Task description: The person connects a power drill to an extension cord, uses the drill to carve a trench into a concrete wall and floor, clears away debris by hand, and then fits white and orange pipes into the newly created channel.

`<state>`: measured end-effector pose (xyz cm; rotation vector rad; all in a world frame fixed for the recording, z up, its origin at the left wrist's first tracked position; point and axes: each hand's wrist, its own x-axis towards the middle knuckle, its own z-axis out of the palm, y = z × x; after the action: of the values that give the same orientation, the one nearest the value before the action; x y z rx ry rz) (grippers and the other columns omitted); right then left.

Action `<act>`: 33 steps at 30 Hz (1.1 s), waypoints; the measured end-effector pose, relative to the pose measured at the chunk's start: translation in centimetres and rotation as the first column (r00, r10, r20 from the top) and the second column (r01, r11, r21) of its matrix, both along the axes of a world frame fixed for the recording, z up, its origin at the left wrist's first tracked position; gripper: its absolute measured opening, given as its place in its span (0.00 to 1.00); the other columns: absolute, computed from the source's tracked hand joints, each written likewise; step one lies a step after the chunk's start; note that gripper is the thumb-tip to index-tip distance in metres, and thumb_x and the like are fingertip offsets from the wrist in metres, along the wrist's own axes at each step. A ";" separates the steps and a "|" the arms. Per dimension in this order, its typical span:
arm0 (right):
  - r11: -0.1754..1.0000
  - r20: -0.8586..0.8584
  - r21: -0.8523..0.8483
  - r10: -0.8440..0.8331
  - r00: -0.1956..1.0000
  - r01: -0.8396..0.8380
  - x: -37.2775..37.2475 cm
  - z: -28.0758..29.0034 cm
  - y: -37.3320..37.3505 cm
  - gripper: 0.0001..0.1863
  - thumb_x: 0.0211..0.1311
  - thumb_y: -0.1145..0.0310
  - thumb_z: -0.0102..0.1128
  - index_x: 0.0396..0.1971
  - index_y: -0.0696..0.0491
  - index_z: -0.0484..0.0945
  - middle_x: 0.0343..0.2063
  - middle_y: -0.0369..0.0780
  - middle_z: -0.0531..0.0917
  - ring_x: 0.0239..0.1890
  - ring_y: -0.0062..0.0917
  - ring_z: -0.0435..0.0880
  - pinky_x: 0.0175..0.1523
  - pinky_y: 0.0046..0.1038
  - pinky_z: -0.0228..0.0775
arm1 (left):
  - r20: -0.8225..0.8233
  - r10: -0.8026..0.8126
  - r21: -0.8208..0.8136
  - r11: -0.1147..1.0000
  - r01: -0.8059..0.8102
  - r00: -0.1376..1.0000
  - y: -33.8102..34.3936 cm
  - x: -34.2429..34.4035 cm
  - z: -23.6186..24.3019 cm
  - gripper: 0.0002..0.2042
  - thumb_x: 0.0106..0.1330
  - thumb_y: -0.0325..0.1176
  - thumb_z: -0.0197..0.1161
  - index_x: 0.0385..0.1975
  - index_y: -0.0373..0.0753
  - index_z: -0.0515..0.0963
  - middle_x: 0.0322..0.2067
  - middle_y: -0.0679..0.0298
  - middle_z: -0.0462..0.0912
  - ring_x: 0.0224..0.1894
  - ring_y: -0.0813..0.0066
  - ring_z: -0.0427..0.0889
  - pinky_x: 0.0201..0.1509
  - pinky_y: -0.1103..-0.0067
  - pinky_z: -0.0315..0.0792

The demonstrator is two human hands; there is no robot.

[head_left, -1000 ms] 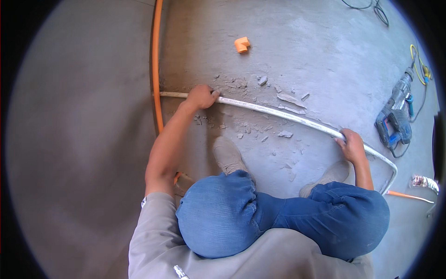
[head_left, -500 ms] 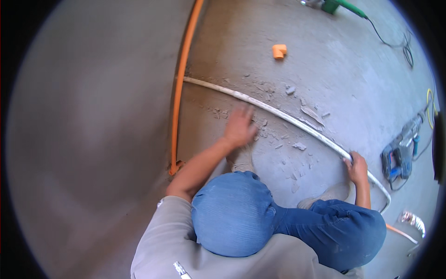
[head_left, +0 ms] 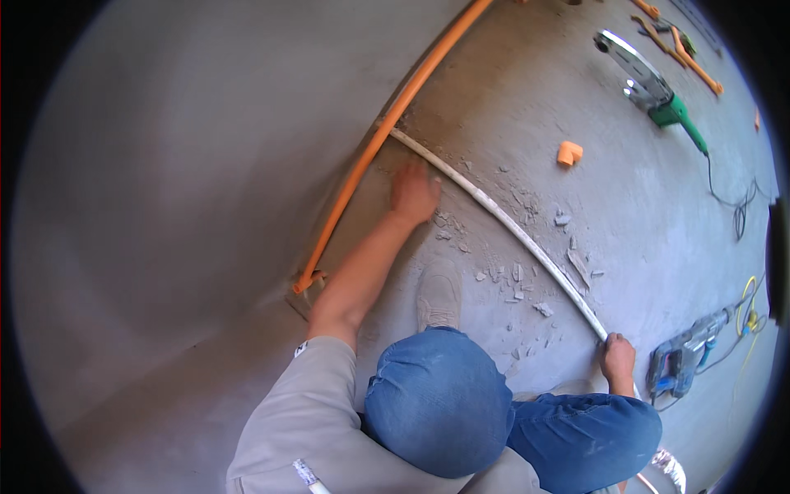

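My right hand (head_left: pixel 617 360) is closed around a long, dusty white pipe (head_left: pixel 512 224) near my right knee. From there the pipe runs up and left across the concrete floor to an orange pipe (head_left: pixel 385 132) along the foot of the wall. My left hand (head_left: pixel 415 193) is low over the floor below the white pipe's far end. Its fingers are slightly blurred but look stretched out, the thumb apart, and nothing shows in them. Concrete chips (head_left: pixel 517 272) lie on both sides of the white pipe. The pipe's near end is partly hidden by my right hand and leg.
An orange elbow fitting (head_left: pixel 569 154) lies beyond the white pipe. A green-handled tool (head_left: pixel 671 111) with a cord is farther off, near several orange pipe pieces (head_left: pixel 698 64). A rotary hammer (head_left: pixel 690 350) lies at right. A silvery flexible duct piece (head_left: pixel 671 469) is at lower right.
The view has shifted, so the floor things appear lower and more to the right. My left hand has moved along the white pipe toward the orange pipe. My right hand keeps its grip.
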<state>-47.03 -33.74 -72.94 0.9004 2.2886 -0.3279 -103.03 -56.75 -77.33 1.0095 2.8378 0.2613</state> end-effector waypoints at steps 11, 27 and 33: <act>0.996 0.073 -0.080 0.040 0.997 -0.034 -1.6 -0.2 0.3 0.09 0.63 0.65 0.57 0.34 0.56 0.79 0.35 0.49 0.84 0.39 0.47 0.85 0.44 0.49 0.76 | -0.069 -0.053 0.122 0.991 0.061 0.996 -3.7 -2.0 2.5 0.23 0.68 0.38 0.61 0.60 0.34 0.75 0.65 0.44 0.71 0.66 0.46 0.70 0.71 0.59 0.63; 0.994 0.002 -0.074 -0.077 0.997 0.077 -1.1 -0.6 0.7 0.09 0.58 0.67 0.62 0.34 0.57 0.78 0.37 0.48 0.81 0.42 0.48 0.81 0.48 0.47 0.74 | 0.032 0.042 -0.132 0.991 -0.037 0.999 -2.8 -2.8 2.2 0.27 0.68 0.44 0.61 0.65 0.37 0.72 0.72 0.47 0.60 0.67 0.47 0.66 0.71 0.58 0.63; 0.991 -0.022 -0.088 -0.099 0.995 0.097 -1.3 -0.4 0.6 0.09 0.58 0.69 0.63 0.35 0.57 0.78 0.38 0.49 0.81 0.43 0.48 0.80 0.48 0.47 0.75 | 0.035 0.045 -0.226 0.973 -0.036 0.998 -2.5 -3.9 2.2 0.29 0.70 0.44 0.59 0.69 0.38 0.66 0.74 0.47 0.55 0.70 0.48 0.64 0.69 0.59 0.66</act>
<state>-48.31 -33.18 -73.38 0.9712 2.2397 -0.4808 -106.98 -59.23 -75.15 0.8905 2.7751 -0.0374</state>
